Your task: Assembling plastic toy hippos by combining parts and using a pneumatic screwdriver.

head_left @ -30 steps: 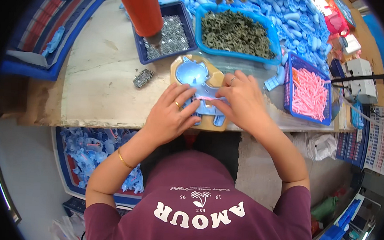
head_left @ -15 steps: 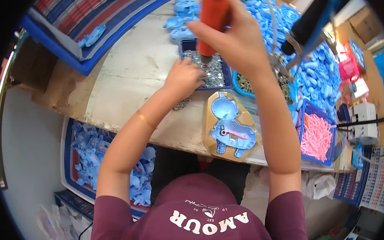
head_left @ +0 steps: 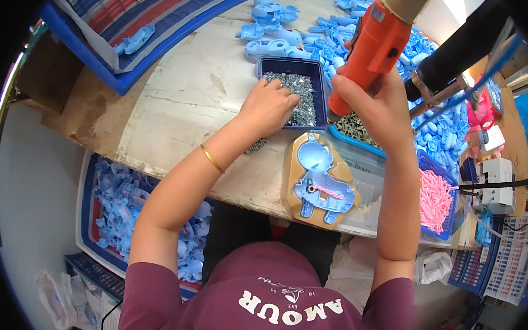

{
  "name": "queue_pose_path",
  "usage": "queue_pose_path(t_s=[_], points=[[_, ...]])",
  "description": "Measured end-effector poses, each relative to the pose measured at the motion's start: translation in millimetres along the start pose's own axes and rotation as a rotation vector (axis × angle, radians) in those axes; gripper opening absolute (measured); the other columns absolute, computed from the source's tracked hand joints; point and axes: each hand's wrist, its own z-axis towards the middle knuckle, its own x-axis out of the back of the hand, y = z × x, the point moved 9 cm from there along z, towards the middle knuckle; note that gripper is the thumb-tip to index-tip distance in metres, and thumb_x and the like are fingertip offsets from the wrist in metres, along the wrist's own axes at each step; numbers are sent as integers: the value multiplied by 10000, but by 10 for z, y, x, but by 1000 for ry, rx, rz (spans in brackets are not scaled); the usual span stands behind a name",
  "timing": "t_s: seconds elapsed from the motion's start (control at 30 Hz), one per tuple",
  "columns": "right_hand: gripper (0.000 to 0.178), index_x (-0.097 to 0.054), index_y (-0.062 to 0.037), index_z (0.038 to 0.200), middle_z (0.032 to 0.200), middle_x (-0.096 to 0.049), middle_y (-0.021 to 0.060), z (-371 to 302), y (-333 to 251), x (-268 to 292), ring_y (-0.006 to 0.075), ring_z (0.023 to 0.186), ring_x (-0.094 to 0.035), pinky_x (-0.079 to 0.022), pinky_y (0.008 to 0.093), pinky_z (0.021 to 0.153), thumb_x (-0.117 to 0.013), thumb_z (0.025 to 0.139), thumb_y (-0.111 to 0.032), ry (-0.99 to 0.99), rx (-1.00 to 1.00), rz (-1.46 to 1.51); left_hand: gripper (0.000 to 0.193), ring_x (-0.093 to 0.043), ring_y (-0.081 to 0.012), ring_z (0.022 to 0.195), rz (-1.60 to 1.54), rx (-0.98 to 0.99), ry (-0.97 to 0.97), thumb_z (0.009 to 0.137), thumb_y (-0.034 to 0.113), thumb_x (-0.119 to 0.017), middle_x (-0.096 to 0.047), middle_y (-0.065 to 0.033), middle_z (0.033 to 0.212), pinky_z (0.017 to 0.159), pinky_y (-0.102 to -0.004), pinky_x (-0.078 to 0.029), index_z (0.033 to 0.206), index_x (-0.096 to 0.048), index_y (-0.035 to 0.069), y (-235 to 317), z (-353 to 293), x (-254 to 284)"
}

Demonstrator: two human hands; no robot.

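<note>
Screwdriver fills the grasping right hand; metal pieces lie under left hand, grip unclear.

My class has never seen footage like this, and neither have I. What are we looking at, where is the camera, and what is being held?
There is no robot here: a person works with two bare hands. The view is from a fisheye camera worn on the head, looking down, so straight edges bend near the rim.

The right hand grips an orange tool. The left hand has its fingers at the small metal pieces in a dark blue tray; whether it holds any is hidden.

On the pale table, a tan block carries a blue animal-shaped shell with a pink strip in it. To the right, a purple basket holds pink sticks.
</note>
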Motion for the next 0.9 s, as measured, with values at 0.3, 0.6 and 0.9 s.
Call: queue_pose_path(t_s=[0.3,0.6,0.9], points=[[493,-498,12,1277,861,-652,94,-307,-16,-68,158,769,-647,-521,297,709,-640,818,-98,-33,-95,391,129,-625,-219,880,-359,-122,91,834,235,-723,-669,2,871,772,-377,-448,902,-651,153,592,-220,341],[387,-545,31,1177,717,-587,68,-694,25,-4,110,565,-534,-412,251,495,-642,827,-100,150,-105,497,200,-602,-205,886,-436,-319,192,835,267,-754,-621,2,836,850,-374,-453,866,-608,135,1229,-375,456],[373,-554,30,1158,694,-589,61,-852,26,79,98,534,-533,-419,240,486,-637,814,-86,129,-79,494,232,-619,-234,874,-510,-300,166,846,298,-752,-641,-32,827,895,-408,-466,884,-616,113,1426,-461,383]])
